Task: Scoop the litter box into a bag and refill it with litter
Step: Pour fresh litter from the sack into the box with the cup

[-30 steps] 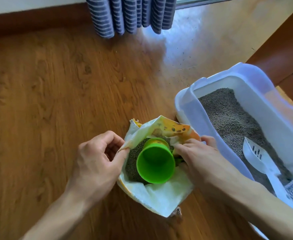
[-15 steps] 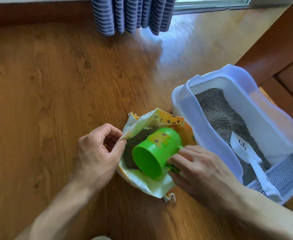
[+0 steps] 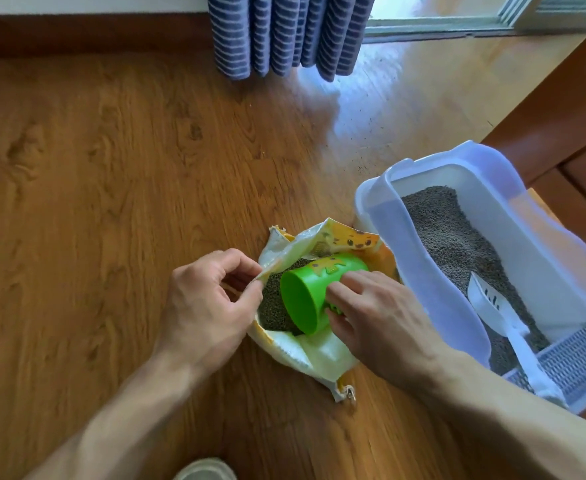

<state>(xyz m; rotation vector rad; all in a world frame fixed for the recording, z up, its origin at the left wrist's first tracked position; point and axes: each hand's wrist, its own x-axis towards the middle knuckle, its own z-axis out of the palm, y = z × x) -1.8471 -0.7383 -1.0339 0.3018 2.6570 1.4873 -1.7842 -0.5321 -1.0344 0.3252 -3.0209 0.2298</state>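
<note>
The wooden floor spreads across the left of the scene, with a striped curtain hanging at the far wall. The person's left hand pinches the near-left edge of the litter bag between thumb and fingers, holding its mouth wide. Inside the bag lies a bed of grey litter, and a green cup rests tipped on its side there, mouth toward the left hand. The right hand grips the cup, fingers curled over its side near the handle. Just beside the bag, to the right, stands the litter box, already holding a layer of litter, with a white scoop lying in it near its grated end. The step in hand appears to be refilling: the cup is being loaded with fresh litter from the bag. The next move likely calls for pushing the cup's mouth into the grains, turning it upright so nothing spills, then carrying it over the box's high wall and tipping it out.
</note>
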